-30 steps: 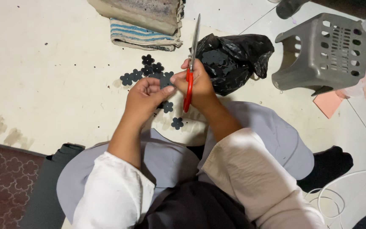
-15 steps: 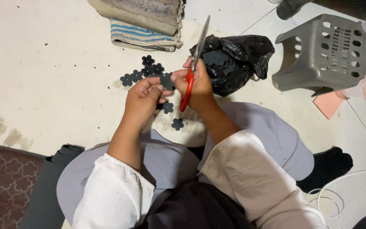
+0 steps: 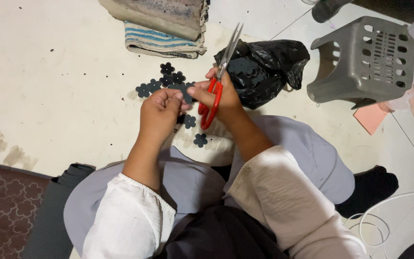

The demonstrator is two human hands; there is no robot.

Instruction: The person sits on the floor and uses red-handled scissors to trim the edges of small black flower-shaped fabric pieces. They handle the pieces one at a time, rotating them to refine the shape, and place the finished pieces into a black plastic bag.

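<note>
the right hand (image 3: 219, 98) is closed through the red handles of a pair of scissors (image 3: 219, 79), blades tipped up and away toward a black plastic bag (image 3: 264, 69). the left hand (image 3: 159, 112) is curled shut just beside it, fingertips pinching a small dark piece i can barely make out. dark flower-shaped cutouts (image 3: 166, 81) lie scattered on the floor (image 3: 49, 96) just beyond and under both hands. a grey plastic stool (image 3: 365, 60) lies tipped over to the right, folded cloth (image 3: 164, 29) farther off.
</note>
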